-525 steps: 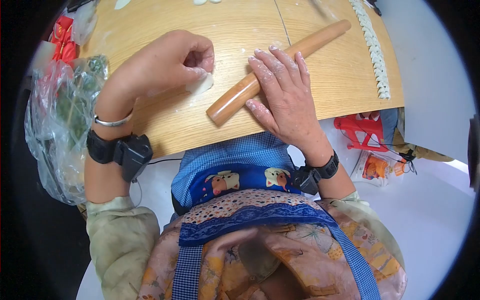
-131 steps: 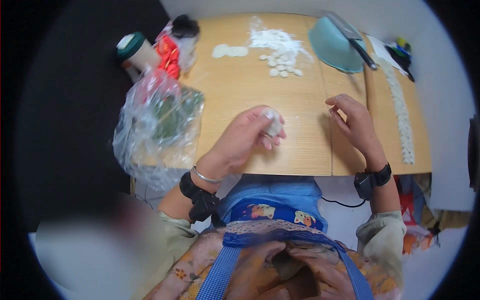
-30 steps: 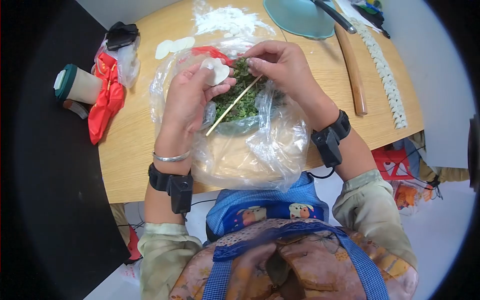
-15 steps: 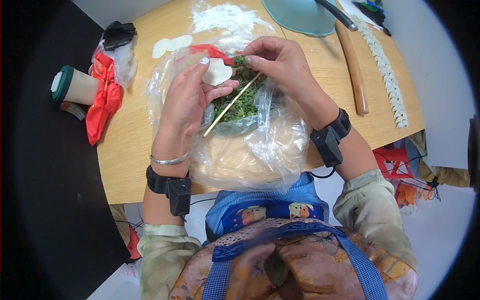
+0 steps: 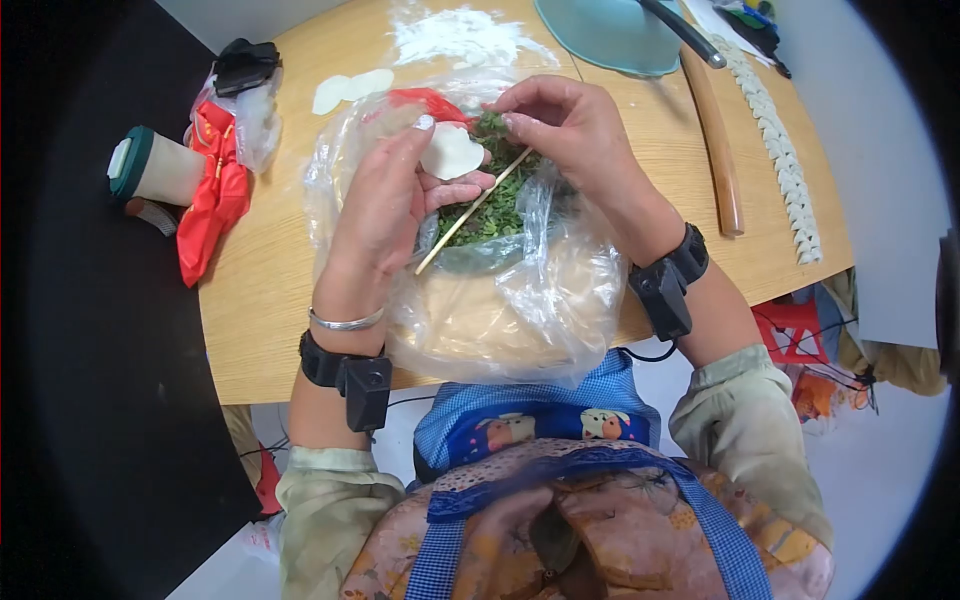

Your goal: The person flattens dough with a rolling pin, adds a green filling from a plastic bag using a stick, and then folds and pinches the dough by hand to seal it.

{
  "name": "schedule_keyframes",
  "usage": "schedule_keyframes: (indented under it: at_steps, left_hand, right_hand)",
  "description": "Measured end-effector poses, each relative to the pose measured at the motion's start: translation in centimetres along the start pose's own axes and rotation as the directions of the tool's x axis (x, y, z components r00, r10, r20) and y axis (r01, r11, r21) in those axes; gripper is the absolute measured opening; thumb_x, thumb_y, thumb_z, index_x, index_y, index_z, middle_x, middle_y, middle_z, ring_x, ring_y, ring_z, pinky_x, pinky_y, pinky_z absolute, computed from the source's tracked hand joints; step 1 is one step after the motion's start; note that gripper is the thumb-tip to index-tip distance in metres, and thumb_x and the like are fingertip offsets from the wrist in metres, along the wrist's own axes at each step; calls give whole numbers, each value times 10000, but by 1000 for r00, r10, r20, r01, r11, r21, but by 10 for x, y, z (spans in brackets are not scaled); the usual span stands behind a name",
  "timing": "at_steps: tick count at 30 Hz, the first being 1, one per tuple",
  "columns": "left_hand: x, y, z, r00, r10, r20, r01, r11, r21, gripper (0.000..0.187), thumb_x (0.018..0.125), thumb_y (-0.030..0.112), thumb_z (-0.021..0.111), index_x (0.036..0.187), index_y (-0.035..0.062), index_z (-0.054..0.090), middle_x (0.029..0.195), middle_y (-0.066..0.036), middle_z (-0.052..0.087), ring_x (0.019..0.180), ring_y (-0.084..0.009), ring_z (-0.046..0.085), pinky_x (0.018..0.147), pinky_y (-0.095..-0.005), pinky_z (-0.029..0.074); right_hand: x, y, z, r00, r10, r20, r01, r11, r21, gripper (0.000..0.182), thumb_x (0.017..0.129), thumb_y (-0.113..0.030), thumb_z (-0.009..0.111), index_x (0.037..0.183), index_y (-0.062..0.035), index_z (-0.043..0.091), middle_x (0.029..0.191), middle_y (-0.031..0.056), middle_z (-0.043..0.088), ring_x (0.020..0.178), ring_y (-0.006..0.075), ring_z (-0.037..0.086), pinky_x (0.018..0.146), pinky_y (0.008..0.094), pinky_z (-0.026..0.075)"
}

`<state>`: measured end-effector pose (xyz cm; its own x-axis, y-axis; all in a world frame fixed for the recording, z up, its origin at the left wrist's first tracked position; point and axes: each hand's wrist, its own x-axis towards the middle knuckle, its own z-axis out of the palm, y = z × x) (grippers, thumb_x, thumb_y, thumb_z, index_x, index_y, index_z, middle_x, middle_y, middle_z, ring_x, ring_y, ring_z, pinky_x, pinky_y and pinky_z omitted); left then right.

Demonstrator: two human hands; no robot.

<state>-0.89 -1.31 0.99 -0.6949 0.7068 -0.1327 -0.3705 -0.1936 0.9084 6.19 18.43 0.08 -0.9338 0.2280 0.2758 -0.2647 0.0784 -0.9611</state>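
Note:
My left hand (image 5: 385, 185) cradles a round white dumpling wrapper (image 5: 452, 152) on its curved fingers, thumb up beside the edge. Opposite it, my right hand (image 5: 565, 115) pinches a clump of chopped greens (image 5: 490, 124) between thumb and fingers, close to the wrapper's right edge. Below both hands lies a heap of chopped green filling (image 5: 500, 212) inside a clear plastic bag (image 5: 560, 270). A thin wooden stick (image 5: 465, 222) slants across the filling, its upper end running up to my right hand.
White flour (image 5: 465, 38) is spread at the back, near more flat wrappers (image 5: 352, 88). At right are a teal lid-like piece (image 5: 610, 35), a long wooden handle (image 5: 712, 150) and a row of folded dumplings (image 5: 775, 150). A cup (image 5: 165, 168) and red bag (image 5: 213, 190) sit left.
The whole view has shifted slightly, moving the table's contents a little to the right. My right hand, pinching the greens, has drawn slightly right; the wrapper stays on my left hand.

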Motion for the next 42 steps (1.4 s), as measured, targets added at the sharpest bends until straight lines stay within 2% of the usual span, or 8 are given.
schedule_keyframes:
  at_steps: [4, 9, 12, 16, 18, 33, 36, 42]
  left_hand:
    - [-1, 1, 3, 998, -16, 58, 18, 999, -35, 396, 1076, 269, 417, 1212, -83, 537, 1091, -212, 666, 908, -314, 729, 805, -344, 628]
    - [-2, 1, 5, 995, -16, 101, 24, 997, -78, 372, 1074, 242, 412, 1202, -80, 548, 1079, -201, 669, 919, -290, 724, 813, -344, 627]
    - [0, 0, 2, 994, -23, 110, 32, 996, -78, 342, 1067, 213, 422, 1189, -74, 563, 1071, -179, 670, 914, -254, 717, 810, -341, 627]
    - [0, -2, 1, 994, -16, 106, 23, 998, -62, 307, 1059, 177, 434, 1178, -66, 579, 1072, -144, 668, 925, -202, 702, 799, -330, 626]
    - [-1, -2, 2, 994, -17, 108, 25, 997, -72, 302, 1057, 177, 443, 1180, -63, 580, 1080, -141, 667, 939, -194, 698, 794, -326, 625]
    - [1, -2, 3, 999, 32, -17, -32, 999, 34, 274, 1011, 97, 514, 1248, -39, 534, 1067, -154, 696, 835, -189, 722, 679, -242, 607]
    - [1, -1, 2, 999, 42, -33, -40, 998, 45, 262, 1002, 83, 507, 1235, -34, 524, 1061, -160, 700, 827, -185, 720, 670, -238, 602]
    - [2, -1, 1, 1000, 28, 11, -28, 999, 31, 253, 978, 54, 497, 1217, -26, 512, 1039, -154, 703, 772, -159, 698, 611, -219, 549]
  right_hand:
    - [-3, 3, 8, 996, -85, 2, 84, 996, 32, 153, 861, 18, 651, 1006, 22, 699, 882, 52, 709, 782, 113, 664, 715, 266, 548]
    - [-9, -8, 15, 951, -290, 107, 308, 867, -392, 193, 793, -7, 682, 985, -20, 684, 873, 108, 678, 768, 209, 677, 698, 315, 543]
    - [-9, -11, 18, 941, -312, 135, 338, 814, -472, 146, 779, -43, 699, 920, -21, 668, 860, 128, 663, 789, 281, 656, 719, 369, 532]
    - [-9, -11, 16, 909, -363, 206, 415, 735, -536, 120, 815, -16, 698, 919, -4, 641, 897, 93, 660, 832, 213, 643, 724, 306, 524]
    - [-8, -10, 16, 880, -433, 196, 465, 699, -543, 124, 783, -82, 710, 894, -42, 673, 838, 117, 661, 833, 301, 635, 739, 406, 514]
    - [-9, -13, 14, 970, -244, 10, 225, 878, -422, 147, 815, -85, 674, 955, -41, 689, 857, 132, 681, 774, 285, 659, 683, 372, 525]
    - [-6, -7, 8, 947, -313, 68, 292, 756, -585, 151, 822, -79, 655, 967, -53, 690, 868, 125, 678, 815, 298, 648, 726, 392, 522]
    - [-7, -1, 12, 930, -350, 116, 350, 741, -573, 167, 806, -98, 648, 964, -51, 678, 872, 126, 664, 857, 326, 633, 768, 425, 510]
